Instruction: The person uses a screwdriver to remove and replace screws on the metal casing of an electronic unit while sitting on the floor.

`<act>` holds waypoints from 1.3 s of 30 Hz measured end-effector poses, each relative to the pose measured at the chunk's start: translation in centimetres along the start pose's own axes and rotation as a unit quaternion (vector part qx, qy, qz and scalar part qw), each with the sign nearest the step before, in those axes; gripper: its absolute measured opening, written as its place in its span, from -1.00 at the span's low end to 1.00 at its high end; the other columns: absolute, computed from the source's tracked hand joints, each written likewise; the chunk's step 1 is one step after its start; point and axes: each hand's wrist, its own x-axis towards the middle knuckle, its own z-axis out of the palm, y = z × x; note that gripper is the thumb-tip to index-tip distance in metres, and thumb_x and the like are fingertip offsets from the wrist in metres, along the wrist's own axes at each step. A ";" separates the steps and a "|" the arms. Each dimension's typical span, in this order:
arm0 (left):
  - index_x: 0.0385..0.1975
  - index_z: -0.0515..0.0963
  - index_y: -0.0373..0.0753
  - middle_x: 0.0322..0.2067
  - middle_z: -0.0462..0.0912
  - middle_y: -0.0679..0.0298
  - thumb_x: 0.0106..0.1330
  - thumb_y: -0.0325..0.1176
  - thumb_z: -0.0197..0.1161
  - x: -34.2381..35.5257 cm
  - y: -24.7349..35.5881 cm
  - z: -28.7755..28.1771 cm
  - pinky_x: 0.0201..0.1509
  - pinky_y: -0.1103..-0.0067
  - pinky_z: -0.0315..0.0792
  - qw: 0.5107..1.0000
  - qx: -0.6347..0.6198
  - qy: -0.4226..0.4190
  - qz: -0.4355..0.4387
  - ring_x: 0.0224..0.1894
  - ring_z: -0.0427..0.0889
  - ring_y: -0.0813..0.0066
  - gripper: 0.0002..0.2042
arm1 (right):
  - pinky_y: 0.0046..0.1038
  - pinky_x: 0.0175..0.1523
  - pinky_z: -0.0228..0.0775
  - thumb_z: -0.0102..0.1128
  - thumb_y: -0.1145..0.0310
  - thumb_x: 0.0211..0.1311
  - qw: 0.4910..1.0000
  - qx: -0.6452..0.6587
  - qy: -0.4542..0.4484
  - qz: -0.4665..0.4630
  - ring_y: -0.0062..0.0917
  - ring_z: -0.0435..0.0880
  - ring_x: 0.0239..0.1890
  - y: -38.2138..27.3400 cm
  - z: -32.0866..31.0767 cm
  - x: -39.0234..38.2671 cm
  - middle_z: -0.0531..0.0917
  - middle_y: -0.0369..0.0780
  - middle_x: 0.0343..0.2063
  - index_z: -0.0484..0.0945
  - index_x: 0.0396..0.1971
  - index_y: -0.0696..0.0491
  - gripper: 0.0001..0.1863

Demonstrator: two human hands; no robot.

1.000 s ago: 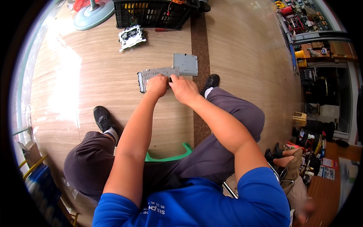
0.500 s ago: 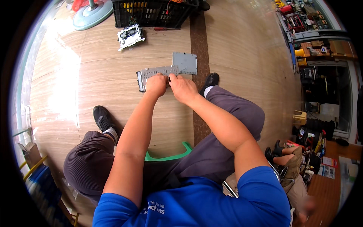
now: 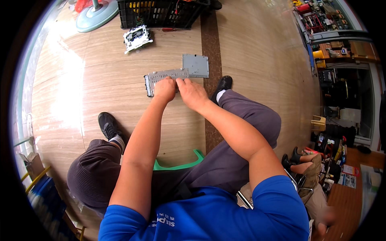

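Head view: little has changed over the last second beyond slight view drift, so handling seems to continue at one spot. Perforated metal case (image 3: 161,75) lies on the floor (image 3: 112,80); your left hand (image 3: 165,89) curls over its near side, right hand (image 3: 192,93) bent at its right end. Grip on either hidden, can't tell. Grey plate (image 3: 196,65) at the case's far-right corner.

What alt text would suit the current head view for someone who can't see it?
A person's left hand and right hand are close together at a slotted metal unit on the floor. A grey plate lies by its far right corner; farther off, a white-framed mechanism sits near a black crate.
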 end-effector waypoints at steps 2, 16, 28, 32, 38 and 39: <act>-0.28 0.66 -0.14 -0.19 0.65 0.08 0.19 -0.40 0.21 0.1 -0.4 0.4 -0.15 0.33 0.59 1.000 0.006 0.005 -0.019 -0.15 0.69 0.13 -0.86 | -0.13 -0.14 0.53 -0.03 0.38 0.30 0.998 0.008 0.049 -0.033 -0.09 0.65 -0.23 -0.2 0.3 -0.1 0.58 -0.02 -0.28 0.38 -0.01 0.08 -0.72; -0.27 0.67 -0.09 -0.16 0.64 0.12 0.22 -0.38 0.18 -0.4 0.2 -0.4 -0.12 0.34 0.57 0.999 -0.030 0.010 -0.005 -0.12 0.68 0.15 -0.84 | -0.12 -0.13 0.52 -0.04 0.37 0.30 0.994 0.032 0.076 -0.077 -0.09 0.65 -0.23 0.0 0.4 -0.3 0.58 0.01 -0.29 0.39 -0.11 0.10 -0.79; -0.26 0.66 -0.20 -0.15 0.64 0.10 0.22 -0.43 0.16 -0.1 0.2 -0.3 -0.12 0.33 0.58 1.000 0.006 -0.016 -0.018 -0.13 0.68 0.13 -0.83 | -0.18 -0.14 0.54 -0.04 0.42 0.27 0.999 0.005 0.037 -0.015 -0.15 0.66 -0.24 0.1 0.1 0.0 0.58 -0.04 -0.30 0.42 -0.14 0.05 -0.82; -0.26 0.66 -0.18 -0.16 0.64 0.10 0.22 -0.42 0.16 -0.1 0.0 0.1 -0.15 0.32 0.59 1.000 0.004 0.000 -0.002 -0.15 0.69 0.14 -0.84 | -0.12 -0.13 0.49 0.00 0.47 0.24 0.996 0.027 0.062 -0.059 -0.11 0.63 -0.21 0.4 0.5 -0.2 0.55 -0.04 -0.25 0.40 0.04 0.05 -0.65; -0.29 0.66 -0.07 -0.20 0.64 0.14 0.22 -0.37 0.19 -0.3 0.2 -0.3 -0.17 0.34 0.59 1.000 0.015 -0.006 0.003 -0.14 0.69 0.18 -0.86 | -0.12 -0.18 0.50 0.03 0.38 0.30 0.998 0.013 -0.023 0.056 -0.06 0.64 -0.28 0.0 -0.4 0.2 0.56 0.02 -0.29 0.36 0.03 0.06 -0.68; -0.29 0.66 -0.07 -0.19 0.64 0.14 0.22 -0.37 0.18 -0.2 0.2 -0.2 -0.17 0.34 0.59 1.000 0.019 -0.011 0.002 -0.15 0.69 0.18 -0.86 | -0.12 -0.18 0.50 0.03 0.38 0.30 0.998 0.009 -0.019 0.054 -0.06 0.64 -0.28 0.3 0.0 0.2 0.56 0.02 -0.29 0.36 0.03 0.06 -0.68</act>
